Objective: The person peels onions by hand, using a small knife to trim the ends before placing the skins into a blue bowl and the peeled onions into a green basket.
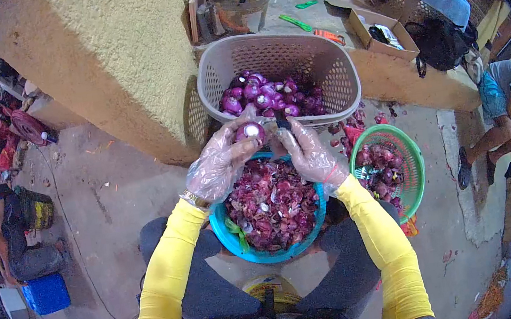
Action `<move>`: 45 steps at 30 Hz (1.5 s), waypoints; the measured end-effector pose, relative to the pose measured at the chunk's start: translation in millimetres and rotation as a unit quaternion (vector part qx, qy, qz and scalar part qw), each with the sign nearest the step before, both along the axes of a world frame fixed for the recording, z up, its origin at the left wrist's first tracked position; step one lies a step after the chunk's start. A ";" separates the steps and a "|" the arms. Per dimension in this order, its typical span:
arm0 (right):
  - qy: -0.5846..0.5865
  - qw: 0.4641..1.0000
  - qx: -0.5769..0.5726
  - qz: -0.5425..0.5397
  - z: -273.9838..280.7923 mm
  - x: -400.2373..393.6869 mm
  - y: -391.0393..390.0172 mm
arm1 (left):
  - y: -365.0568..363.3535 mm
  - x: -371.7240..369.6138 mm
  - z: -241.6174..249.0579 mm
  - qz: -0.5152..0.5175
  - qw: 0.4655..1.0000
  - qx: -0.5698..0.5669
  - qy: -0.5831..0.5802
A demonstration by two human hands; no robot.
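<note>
My left hand, in a clear plastic glove, is closed around a purple onion with a white cut end facing up. Close on its right, my right hand, gloved too, grips a small knife with a black handle; its blade is hard to make out. Both hands are above the near edge of a grey perforated basket that holds peeled purple onions. Below them, between my knees, a blue basin is full of onion skins and scraps.
A green basket of onions stands at the right. Behind the grey basket are a pot and a cardboard box on a ledge. Persons sit or bend at the far left and far right. A wall rises at left.
</note>
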State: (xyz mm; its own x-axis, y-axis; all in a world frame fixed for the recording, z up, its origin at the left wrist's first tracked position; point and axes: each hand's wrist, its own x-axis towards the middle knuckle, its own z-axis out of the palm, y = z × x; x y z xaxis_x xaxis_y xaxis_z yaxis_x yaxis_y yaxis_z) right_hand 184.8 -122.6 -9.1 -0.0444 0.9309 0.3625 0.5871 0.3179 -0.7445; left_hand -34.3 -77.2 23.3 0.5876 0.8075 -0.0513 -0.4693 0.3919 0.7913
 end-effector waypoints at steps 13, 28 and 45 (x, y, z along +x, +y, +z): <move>-0.064 0.997 -0.052 -0.002 41.4 -0.6 -2.6 | -4.2 -1.6 3.3 -0.042 0.998 -0.025 0.046; -0.143 0.989 -0.010 0.018 33.5 2.5 -3.1 | 2.8 -19.6 27.7 -0.079 0.956 0.135 0.247; -0.221 0.971 0.096 0.005 29.6 5.0 -3.0 | 3.4 -17.6 17.4 -0.086 0.955 0.150 0.242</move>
